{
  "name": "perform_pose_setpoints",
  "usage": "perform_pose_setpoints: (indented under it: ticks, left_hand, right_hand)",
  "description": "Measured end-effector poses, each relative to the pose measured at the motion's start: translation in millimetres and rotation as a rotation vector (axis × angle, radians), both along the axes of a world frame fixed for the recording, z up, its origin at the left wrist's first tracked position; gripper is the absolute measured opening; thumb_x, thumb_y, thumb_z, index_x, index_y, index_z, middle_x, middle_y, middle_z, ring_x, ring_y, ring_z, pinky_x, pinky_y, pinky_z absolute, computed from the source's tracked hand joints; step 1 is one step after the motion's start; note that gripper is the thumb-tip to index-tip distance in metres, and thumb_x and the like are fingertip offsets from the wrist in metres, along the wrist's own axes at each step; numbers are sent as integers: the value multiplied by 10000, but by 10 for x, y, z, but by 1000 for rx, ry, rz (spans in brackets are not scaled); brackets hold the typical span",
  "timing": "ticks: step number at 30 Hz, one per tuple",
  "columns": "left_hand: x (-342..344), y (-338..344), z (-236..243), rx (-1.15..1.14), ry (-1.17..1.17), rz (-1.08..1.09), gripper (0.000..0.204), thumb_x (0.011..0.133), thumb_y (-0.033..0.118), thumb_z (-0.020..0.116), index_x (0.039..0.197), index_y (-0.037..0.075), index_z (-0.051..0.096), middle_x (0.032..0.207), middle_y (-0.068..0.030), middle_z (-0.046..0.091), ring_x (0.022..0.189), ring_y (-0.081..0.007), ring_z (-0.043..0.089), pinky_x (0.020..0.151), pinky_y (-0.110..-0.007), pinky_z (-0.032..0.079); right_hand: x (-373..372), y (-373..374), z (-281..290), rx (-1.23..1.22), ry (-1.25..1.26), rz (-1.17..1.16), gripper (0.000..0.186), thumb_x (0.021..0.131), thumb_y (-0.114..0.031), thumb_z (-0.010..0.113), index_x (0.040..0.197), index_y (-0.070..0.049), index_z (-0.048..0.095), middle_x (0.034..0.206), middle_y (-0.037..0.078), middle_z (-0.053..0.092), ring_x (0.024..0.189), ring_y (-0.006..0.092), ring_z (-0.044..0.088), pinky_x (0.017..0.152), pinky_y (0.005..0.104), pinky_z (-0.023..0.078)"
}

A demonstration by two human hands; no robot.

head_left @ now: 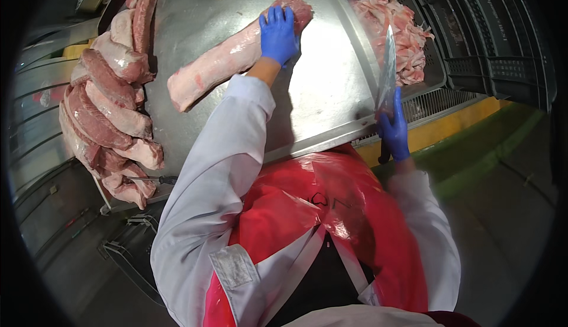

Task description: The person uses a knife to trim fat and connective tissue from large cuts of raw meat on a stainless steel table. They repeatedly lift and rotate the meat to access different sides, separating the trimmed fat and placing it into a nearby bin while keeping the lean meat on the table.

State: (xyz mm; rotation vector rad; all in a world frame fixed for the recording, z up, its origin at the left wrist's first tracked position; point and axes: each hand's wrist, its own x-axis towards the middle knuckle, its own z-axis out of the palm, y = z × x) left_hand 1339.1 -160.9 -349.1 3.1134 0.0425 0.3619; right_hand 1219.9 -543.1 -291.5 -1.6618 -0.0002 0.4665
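Note:
A long, pale pork loin (219,56) lies slantwise across the metal table (331,84), its redder end pointing far right. My blue-gloved left hand (278,36) grips it from above near that far end, fingers draped over the meat. Off the table's right edge, my right hand (395,129), also in a blue glove, is closed around a knife (387,69). The long blade points away from me, tip up beside the bin of trimmings. Its handle is mostly hidden by the glove, and the blade stays apart from the loin.
Several pork loins (106,102) are heaped along the table's left side. A second knife (168,179) lies by the near end of that heap. Beyond the right edge, a dark bin (438,69) holds pale trimmings (396,37). Black crates (473,25) stand further right.

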Motion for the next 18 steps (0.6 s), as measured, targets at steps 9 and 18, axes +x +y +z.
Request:
perform_pose_setpoints:
  ticks: [9, 18]
  left_hand:
    - [421, 139, 333, -504, 184, 168, 246, 853, 248, 624, 978, 39, 656, 899, -236, 711, 891, -428, 690, 825, -470, 552]
    - [-130, 108, 452, -674, 305, 287, 411, 892, 318, 541, 1018, -54, 661, 1016, -302, 688, 969, -453, 669, 868, -462, 537]
  right_hand:
    - [423, -207, 52, -154, -57, 40, 821, 949, 7, 517, 1630, -162, 90, 791, -24, 556, 600, 61, 472, 533, 214, 425]
    - [1007, 925, -217, 78, -235, 217, 755, 962, -100, 542, 1620, -186, 180, 792, 24, 586, 629, 76, 530, 562, 244, 479]
